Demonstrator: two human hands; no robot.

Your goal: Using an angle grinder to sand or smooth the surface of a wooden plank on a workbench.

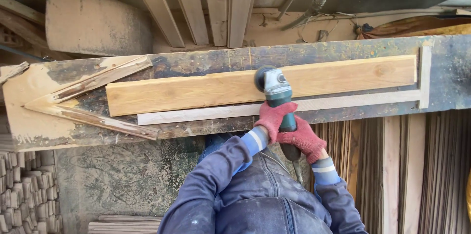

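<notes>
Both hands wear red knit gloves and are closed around the body of a green angle grinder (277, 97). The left hand (273, 118) wraps the tool's middle, just behind its grey head, while the right hand (304, 139) grips the dark rear handle, nearer the person's body. A cord trails down from the handle's end past the blue jacket sleeves.

The grinder's disc end rests on the top face of a long pale wooden plank (196, 90), roughly at the middle of its length. The plank lies flat and lengthwise on a worn, dust-coated tabletop (343, 47). Along its near edge runs a thin light wooden strip (206, 113), touching it, and a short upright strip (425, 77) stands against the plank's right end, the two forming a corner stop.

At the tabletop's left end two rough battens (98, 81) meet in a wedge shape. Several boards (211, 3) lean against the wall behind the tabletop, and stacked thin slats (431, 170) stand below it on the right.
</notes>
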